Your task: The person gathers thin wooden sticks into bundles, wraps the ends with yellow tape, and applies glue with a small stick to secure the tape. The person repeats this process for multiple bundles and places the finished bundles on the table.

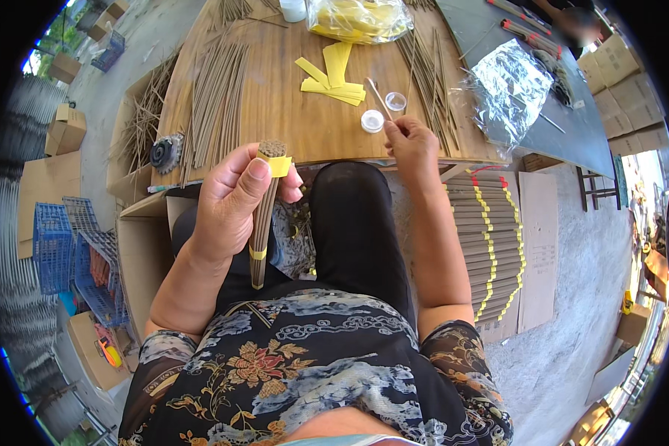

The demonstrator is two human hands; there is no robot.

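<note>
My left hand [234,197] is wrapped round a bundle of brown incense sticks [262,223], held tilted with its cut end up. A yellow paper strip [279,165] lies across the bundle near the top, under my thumb, and a narrow yellow band [257,253] circles it lower down. My right hand [415,152] pinches a thin pale stick [377,97] at the table's front edge. Beside that hand sit a small round white tub [372,121] and a clear round lid [395,101]. Yellow paper strips [337,65] lie fanned out farther back.
Loose incense sticks [219,97] cover the left of the wooden table [275,97]; more lie at right [431,82]. A plastic bag of yellow paper [358,21] stands at the back. Banded bundles [487,245] are stacked beside my right leg. Another person [580,26] is at far right.
</note>
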